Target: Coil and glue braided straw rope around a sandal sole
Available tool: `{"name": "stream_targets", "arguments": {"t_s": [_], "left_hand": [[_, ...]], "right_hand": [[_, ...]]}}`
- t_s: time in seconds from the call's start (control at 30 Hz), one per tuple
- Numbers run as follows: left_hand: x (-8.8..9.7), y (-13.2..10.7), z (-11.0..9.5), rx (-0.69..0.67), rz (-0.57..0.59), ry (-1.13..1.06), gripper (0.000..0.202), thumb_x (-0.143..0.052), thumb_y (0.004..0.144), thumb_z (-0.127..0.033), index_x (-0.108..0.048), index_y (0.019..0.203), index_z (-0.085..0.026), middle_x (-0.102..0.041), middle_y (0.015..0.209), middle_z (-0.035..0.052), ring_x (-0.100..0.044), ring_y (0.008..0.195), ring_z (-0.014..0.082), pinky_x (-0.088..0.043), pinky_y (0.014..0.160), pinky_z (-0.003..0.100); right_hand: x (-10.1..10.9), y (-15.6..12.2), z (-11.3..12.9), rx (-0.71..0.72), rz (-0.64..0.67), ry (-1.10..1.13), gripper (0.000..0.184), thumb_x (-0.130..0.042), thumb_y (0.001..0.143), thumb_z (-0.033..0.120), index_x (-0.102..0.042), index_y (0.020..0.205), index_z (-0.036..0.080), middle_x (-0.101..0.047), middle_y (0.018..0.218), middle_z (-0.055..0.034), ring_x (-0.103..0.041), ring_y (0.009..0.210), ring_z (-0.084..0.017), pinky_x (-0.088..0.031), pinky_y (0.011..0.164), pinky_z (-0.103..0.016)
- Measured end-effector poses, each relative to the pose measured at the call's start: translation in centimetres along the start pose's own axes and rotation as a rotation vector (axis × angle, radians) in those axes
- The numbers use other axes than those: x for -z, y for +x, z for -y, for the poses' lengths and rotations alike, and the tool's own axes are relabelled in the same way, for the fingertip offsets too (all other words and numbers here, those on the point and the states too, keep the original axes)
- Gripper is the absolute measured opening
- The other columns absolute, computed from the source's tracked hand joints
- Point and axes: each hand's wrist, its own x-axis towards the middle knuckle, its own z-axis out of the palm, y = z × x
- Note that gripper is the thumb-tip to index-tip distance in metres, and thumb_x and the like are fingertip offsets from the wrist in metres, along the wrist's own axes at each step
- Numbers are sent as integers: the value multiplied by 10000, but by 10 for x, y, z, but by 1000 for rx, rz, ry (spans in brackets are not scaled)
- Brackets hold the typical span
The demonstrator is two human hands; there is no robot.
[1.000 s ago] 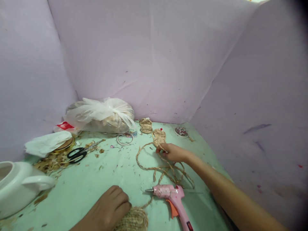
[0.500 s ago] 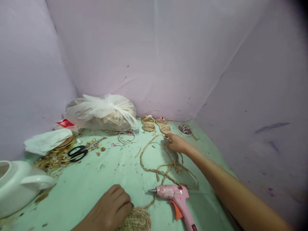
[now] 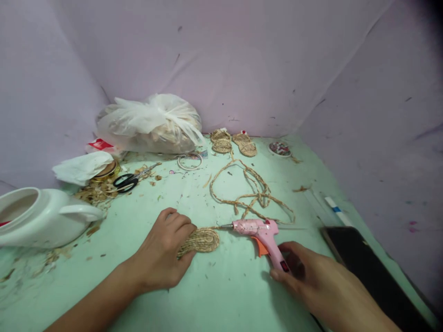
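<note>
My left hand (image 3: 164,258) lies with curled fingers on an oval coil of braided straw rope (image 3: 200,240) on the green table, pressing its left edge. A loose length of the same braid (image 3: 249,196) runs from the coil in loops toward the back. My right hand (image 3: 311,279) closes around the handle of a pink glue gun (image 3: 259,230) that lies on the table, nozzle pointing left at the coil. Two small woven straw soles (image 3: 235,140) rest at the back by the wall.
A tied plastic bag of straw (image 3: 152,122), a ring (image 3: 189,161), black scissors (image 3: 129,180), crumpled tissue (image 3: 81,167) and a white jug (image 3: 41,216) stand at the left. A small dish of beads (image 3: 279,148), a pen (image 3: 337,211) and a dark phone (image 3: 367,269) lie at the right.
My right hand left the straw piece at the back and drew back to the glue gun's handle. The view tilted down, showing more of the near table.
</note>
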Motion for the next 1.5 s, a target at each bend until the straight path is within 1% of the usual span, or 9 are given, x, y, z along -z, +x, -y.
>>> {"name": "stream_targets", "arguments": {"t_s": [0.1, 0.2, 0.3, 0.37, 0.5, 0.6, 0.7, 1.03, 1.5], "left_hand": [[2, 0, -2, -26, 6, 32, 245, -544, 744, -187, -599, 979, -147, -588, 885, 87, -544, 830, 220, -364, 927, 517], [4, 1, -1, -93, -27, 74, 249, -548, 747, -173, -592, 990, -142, -601, 881, 88, -553, 819, 214, -363, 932, 528], [5, 1, 2, -143, -74, 90, 260, -551, 743, -159, -580, 1002, -151, -613, 888, 81, -560, 810, 204, -371, 939, 523], [6, 0, 3, -172, -101, 88, 276, -557, 742, -148, -569, 1018, -150, -616, 901, 79, -567, 819, 199, -375, 946, 512], [5, 0, 4, -229, -136, 104, 314, -569, 743, -121, -544, 1056, -136, -621, 928, 95, -569, 861, 213, -379, 943, 520], [4, 0, 4, -237, -116, 117, 324, -562, 755, -117, -534, 1077, -139, -626, 929, 96, -570, 868, 216, -375, 941, 531], [2, 0, 4, -238, -107, 122, 327, -570, 753, -119, -536, 1078, -137, -632, 922, 91, -573, 858, 210, -374, 942, 528], [-2, 3, 1, -244, -199, 104, 273, -576, 741, -100, -570, 1014, -118, -633, 893, 101, -585, 822, 213, -389, 925, 511], [-3, 2, 3, -293, -189, 109, 262, -613, 744, -93, -590, 1004, -77, -640, 880, 117, -573, 832, 217, -388, 915, 530]], "right_hand": [[-8, 8, 5, 43, -4, 179, 242, -562, 701, 396, -604, 894, 256, -646, 683, -39, -586, 615, -235, -363, 537, -311], [-7, 10, 6, 23, 68, 520, 169, -551, 644, 298, -585, 794, 227, -560, 611, -4, -527, 558, -184, -366, 506, -279], [-7, 4, 6, 17, 188, 913, 247, -581, 622, 307, -588, 848, 208, -571, 653, 0, -528, 570, -165, -414, 541, -275], [-9, 0, 9, 56, 160, 1023, 329, -612, 656, 361, -599, 946, 205, -608, 706, -16, -538, 598, -168, -431, 573, -278], [-17, -1, 13, 149, 1, 958, 409, -620, 728, 444, -613, 1063, 210, -569, 672, -5, -518, 615, -178, -409, 540, -260], [-23, 2, 7, 210, 10, 916, 433, -587, 758, 513, -647, 1056, 206, -605, 728, -33, -516, 623, -188, -408, 536, -265], [-25, 3, -2, 296, -5, 896, 422, -554, 770, 567, -690, 942, 207, -632, 811, -62, -504, 623, -184, -415, 565, -274], [-33, 8, -2, 303, 209, 1090, 447, -549, 780, 615, -630, 887, 189, -354, 587, 54, -266, 500, -96, -223, 459, -225], [-37, 11, 0, 336, 201, 1147, 380, -563, 804, 550, -607, 836, 174, -389, 602, 46, -315, 524, -101, -252, 480, -222]]}}
